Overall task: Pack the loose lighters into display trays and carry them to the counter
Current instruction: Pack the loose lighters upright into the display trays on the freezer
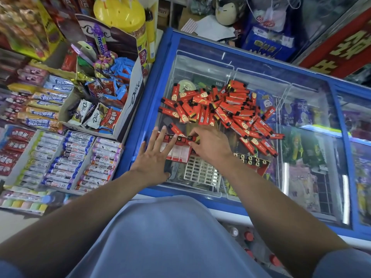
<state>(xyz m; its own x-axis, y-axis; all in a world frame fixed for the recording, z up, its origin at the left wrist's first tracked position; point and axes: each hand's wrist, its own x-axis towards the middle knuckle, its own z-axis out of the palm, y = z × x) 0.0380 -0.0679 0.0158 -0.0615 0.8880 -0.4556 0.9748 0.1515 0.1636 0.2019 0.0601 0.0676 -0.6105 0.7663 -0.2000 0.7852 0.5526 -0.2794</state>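
Pressing flat with straight fingers, the left hand [154, 155] steadies the red cardboard display tray [178, 152] on the blue-framed glass freezer lid [309, 109]. The right hand [208, 145] pinches a red plastic lighter [190, 138] at the tray's row. The heap of loose red lighters [224, 107] lies just beyond the tray.

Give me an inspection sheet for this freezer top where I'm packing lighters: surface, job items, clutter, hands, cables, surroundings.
Surface: glass lid of a blue chest freezer, frozen goods visible beneath.
Job's things: pile of loose red lighters on the glass; red tray with one row of lighters along its far edge; white grid insert beside it; second tray to the right, holding lighters.
Clutter: nothing seen on the glass besides the job's things.
Hands: left hand flat, fingers straight on the red tray; right hand pinching a lighter at the row.
Cables: nothing seen.
Surroundings: candy boxes to the left; plush toy beyond the freezer.
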